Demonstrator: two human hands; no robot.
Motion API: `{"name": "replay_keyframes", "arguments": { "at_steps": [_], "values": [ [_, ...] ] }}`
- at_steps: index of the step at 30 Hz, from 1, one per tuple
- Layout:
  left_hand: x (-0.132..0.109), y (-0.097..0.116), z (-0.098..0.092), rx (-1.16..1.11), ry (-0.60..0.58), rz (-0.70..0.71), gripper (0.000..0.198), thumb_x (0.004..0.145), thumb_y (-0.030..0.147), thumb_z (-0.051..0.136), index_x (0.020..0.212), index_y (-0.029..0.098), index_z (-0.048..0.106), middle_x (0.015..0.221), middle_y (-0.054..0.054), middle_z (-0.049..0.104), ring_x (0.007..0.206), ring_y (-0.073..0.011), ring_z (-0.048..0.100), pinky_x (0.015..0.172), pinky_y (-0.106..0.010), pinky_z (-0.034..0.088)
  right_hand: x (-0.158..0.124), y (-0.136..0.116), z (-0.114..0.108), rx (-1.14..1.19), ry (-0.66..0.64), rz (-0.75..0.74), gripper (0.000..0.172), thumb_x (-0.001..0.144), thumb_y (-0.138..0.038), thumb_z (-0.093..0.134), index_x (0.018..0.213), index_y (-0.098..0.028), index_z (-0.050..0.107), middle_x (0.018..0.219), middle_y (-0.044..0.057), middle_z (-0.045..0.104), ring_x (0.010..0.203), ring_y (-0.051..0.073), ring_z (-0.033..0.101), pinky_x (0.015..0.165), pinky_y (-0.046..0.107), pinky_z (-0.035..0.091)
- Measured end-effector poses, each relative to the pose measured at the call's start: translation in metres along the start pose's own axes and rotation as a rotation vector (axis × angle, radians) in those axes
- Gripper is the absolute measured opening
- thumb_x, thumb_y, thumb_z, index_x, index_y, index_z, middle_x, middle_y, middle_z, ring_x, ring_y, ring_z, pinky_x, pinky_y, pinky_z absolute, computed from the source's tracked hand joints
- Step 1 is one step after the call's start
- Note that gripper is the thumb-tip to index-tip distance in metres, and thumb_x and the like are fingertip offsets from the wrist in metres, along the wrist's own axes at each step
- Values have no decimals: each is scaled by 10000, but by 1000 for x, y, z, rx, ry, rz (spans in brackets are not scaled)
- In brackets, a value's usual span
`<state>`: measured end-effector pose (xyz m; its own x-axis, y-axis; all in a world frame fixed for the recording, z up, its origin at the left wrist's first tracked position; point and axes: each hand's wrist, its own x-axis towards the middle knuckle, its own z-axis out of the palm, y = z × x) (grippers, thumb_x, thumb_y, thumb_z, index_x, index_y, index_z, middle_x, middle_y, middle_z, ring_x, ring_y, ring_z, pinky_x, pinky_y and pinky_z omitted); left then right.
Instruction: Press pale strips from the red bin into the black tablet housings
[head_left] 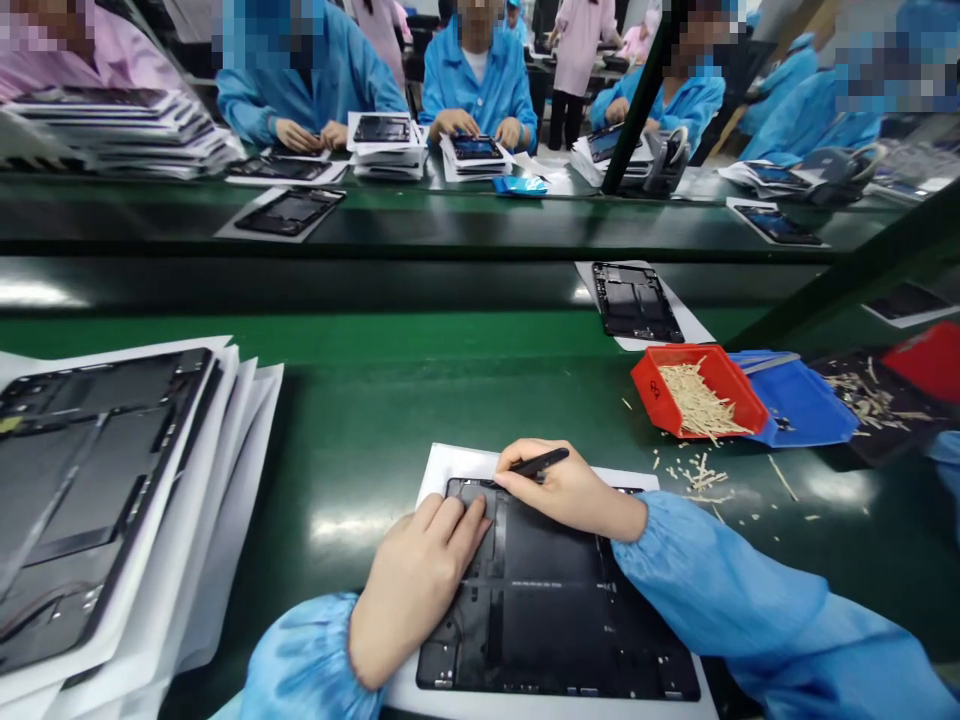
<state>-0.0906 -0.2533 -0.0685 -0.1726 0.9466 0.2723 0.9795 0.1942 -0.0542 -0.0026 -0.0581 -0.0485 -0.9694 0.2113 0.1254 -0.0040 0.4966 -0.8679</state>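
Black tablet frame (555,610) on white sheet (457,465), 1 in work: left hand (416,590) pressed flat, right hand (570,490) pinching black pen-shaped tool (540,462); stacked frames (90,480) at 9 o'clock, done or left cannot tell.

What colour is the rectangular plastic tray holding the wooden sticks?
Bright red; the rectangular plastic tray shows best in the head view.

A glossy green workbench (360,345) reflects pale light at 10 o'clock. A dark green post (637,100) rises at 1 o'clock; a second bench (465,205) lies at 12 o'clock.

head-worn view, facing forward and down, close over tablet housing (555,600)
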Motion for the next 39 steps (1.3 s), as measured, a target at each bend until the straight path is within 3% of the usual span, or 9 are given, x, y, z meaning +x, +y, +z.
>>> {"name": "replay_keyframes", "arguments": {
  "at_steps": [11, 39],
  "values": [
    [2, -1, -1, -36, -13, -6, 298, 894, 249, 530, 1162, 129, 573, 801, -32, 546, 751, -174, 497, 590, -307, 390, 1, 4, 3, -35, -35, -84, 93, 890, -212, 563, 886, -175, 648, 856, 16, 662, 794, 122, 607, 744, 220, 458],
    [5, 2, -4, 81, -115, -40, 392, 927, 308, 458, 1272, 128, 507, 855, -54, 565, 793, -194, 511, 610, -327, 414, -3, 7, 12, -2, 7, -112, 139, 908, -226, 544, 906, -179, 674, 845, 29, 671, 766, 133, 613, 720, 247, 477]
  ]
}}
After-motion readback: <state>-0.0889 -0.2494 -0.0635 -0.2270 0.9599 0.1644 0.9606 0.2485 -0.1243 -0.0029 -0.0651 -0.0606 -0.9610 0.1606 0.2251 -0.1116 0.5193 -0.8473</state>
